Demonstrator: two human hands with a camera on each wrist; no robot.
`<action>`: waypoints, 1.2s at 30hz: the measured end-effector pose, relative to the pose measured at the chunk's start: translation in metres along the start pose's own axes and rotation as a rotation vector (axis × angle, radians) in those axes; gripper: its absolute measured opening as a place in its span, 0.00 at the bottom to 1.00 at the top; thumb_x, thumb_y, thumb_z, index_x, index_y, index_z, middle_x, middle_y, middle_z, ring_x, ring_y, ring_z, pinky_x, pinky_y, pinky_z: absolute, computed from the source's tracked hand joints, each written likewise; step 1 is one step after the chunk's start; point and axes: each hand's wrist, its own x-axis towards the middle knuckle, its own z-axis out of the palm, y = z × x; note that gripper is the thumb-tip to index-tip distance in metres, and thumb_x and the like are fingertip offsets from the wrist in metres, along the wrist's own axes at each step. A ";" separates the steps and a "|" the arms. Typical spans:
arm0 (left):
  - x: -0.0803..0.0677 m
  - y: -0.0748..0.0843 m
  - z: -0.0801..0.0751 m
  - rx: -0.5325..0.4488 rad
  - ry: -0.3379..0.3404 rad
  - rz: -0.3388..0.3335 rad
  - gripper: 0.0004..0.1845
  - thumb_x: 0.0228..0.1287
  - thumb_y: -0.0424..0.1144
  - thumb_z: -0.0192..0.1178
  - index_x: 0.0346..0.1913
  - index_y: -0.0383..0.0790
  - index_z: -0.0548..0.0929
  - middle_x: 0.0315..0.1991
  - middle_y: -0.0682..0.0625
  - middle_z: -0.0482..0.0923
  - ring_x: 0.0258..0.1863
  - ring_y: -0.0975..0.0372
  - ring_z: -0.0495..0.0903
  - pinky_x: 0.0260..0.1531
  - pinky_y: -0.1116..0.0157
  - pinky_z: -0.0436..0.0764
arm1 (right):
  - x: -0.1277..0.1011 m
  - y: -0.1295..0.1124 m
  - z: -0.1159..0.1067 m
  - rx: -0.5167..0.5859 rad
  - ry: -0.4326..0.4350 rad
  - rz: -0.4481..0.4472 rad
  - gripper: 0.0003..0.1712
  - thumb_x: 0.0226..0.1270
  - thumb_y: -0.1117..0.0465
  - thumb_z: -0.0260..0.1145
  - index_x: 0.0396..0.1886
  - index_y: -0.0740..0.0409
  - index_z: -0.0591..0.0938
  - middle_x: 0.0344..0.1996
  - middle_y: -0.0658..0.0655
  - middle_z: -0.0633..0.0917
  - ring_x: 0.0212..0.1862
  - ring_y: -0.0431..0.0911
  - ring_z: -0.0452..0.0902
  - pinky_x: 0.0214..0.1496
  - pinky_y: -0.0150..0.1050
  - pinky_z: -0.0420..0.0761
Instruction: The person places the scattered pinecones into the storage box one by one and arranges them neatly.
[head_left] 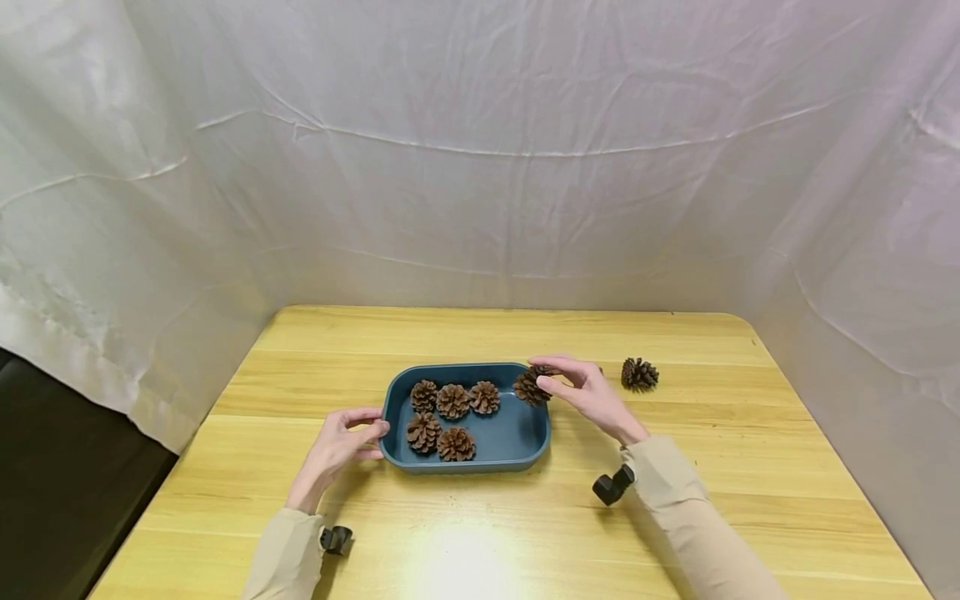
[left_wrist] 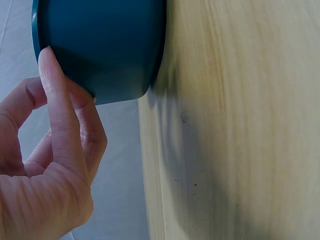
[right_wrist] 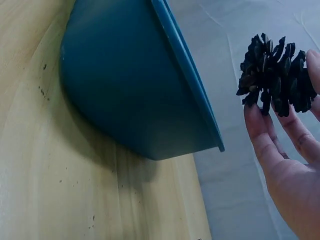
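Observation:
A dark blue rectangular tray (head_left: pixel 480 468) lies on the table with several brown pine cones inside, among them a pine cone (head_left: pixel 453 402) near its middle. My left hand (head_left: pixel 341 446) grips the tray's left end, thumb at the rim, as the left wrist view shows beside the blue wall (left_wrist: pixel 107 55). Over the tray's right end, my right hand (head_left: pixel 588 396) holds another pine cone (head_left: pixel 532 386) between thumb and fingers. In the right wrist view this pine cone (right_wrist: pixel 277 75) is up above the rim level, apart from the tray.
One loose pine cone (head_left: pixel 639 374) lies on the wooden table (head_left: pixel 720 467) to the right of my right hand. A small brown bit shows just behind that hand. Pale cloth (head_left: pixel 510 208) hangs around the table's back and sides.

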 end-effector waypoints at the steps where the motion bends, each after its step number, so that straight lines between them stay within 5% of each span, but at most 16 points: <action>1: 0.000 0.000 0.000 0.005 -0.005 0.000 0.24 0.69 0.29 0.61 0.62 0.17 0.73 0.37 0.52 0.85 0.27 0.68 0.85 0.30 0.71 0.91 | 0.001 0.000 0.001 0.000 -0.010 -0.004 0.24 0.74 0.57 0.64 0.67 0.58 0.77 0.66 0.62 0.76 0.70 0.51 0.69 0.76 0.49 0.72; 18: 0.001 0.000 -0.001 0.007 0.001 -0.002 0.24 0.69 0.30 0.61 0.62 0.18 0.73 0.40 0.50 0.85 0.30 0.68 0.85 0.32 0.68 0.92 | 0.010 -0.011 0.016 0.009 -0.089 0.033 0.27 0.68 0.58 0.70 0.64 0.64 0.78 0.64 0.61 0.77 0.66 0.57 0.72 0.76 0.53 0.74; 27: 0.000 -0.001 -0.001 0.003 0.003 -0.003 0.24 0.69 0.30 0.61 0.62 0.18 0.73 0.40 0.50 0.85 0.30 0.68 0.85 0.33 0.68 0.92 | 0.014 -0.012 0.022 -0.007 -0.134 0.017 0.22 0.63 0.60 0.74 0.56 0.59 0.84 0.57 0.60 0.81 0.62 0.53 0.75 0.72 0.49 0.79; 36: 0.000 0.000 -0.001 0.018 0.003 -0.006 0.24 0.69 0.31 0.61 0.63 0.18 0.73 0.42 0.47 0.84 0.29 0.68 0.85 0.34 0.67 0.92 | 0.016 -0.012 0.027 -0.075 -0.182 0.027 0.22 0.65 0.57 0.73 0.57 0.55 0.84 0.59 0.58 0.81 0.63 0.53 0.75 0.71 0.57 0.79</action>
